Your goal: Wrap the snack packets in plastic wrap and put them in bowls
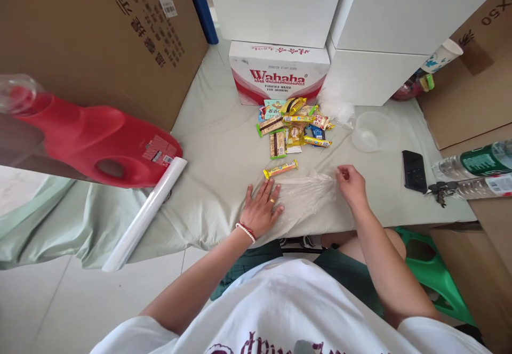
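A thin clear plastic bag [306, 196] lies crumpled on the cloth-covered table between my hands. My left hand [261, 204] rests palm down with fingers spread, at the bag's left edge. At the bag's right end, my right hand [352, 184] is closed, its curled fingers pinching what looks like the bag's edge. A yellow-wrapped snack bar [280, 169] lies by itself just beyond my left fingertips. Farther back sits a loose pile of wrapped snacks [296, 130], in yellow, green, blue and brown wrappers.
Behind the snacks stands a Wahaha water carton [280, 74]. To the right are a clear plastic bowl [367, 131], a phone [414, 171] and bottles [486, 159]. A red jug [100, 135] and a white roll [146, 212] lie left. A green stool [440, 279] stands below.
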A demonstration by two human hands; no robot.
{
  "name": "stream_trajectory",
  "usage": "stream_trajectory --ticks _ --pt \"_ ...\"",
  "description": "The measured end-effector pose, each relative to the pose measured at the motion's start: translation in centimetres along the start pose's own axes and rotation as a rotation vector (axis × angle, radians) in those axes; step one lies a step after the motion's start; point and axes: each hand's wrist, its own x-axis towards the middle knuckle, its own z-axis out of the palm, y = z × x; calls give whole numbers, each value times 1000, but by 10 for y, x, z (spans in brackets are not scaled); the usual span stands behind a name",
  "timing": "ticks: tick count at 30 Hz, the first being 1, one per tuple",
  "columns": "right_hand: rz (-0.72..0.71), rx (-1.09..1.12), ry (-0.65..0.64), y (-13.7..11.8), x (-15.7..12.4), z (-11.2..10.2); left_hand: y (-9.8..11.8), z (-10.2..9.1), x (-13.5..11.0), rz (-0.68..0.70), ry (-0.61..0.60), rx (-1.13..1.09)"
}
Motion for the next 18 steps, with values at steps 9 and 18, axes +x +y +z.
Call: stream_trajectory --ticks 9,18 --pt "-119 -506 -345 -118 18 141 11 2 -9 -53 -18 96" --pt "-90 375 -303 -71 25 62 17 6 -17 -137 -5 54"
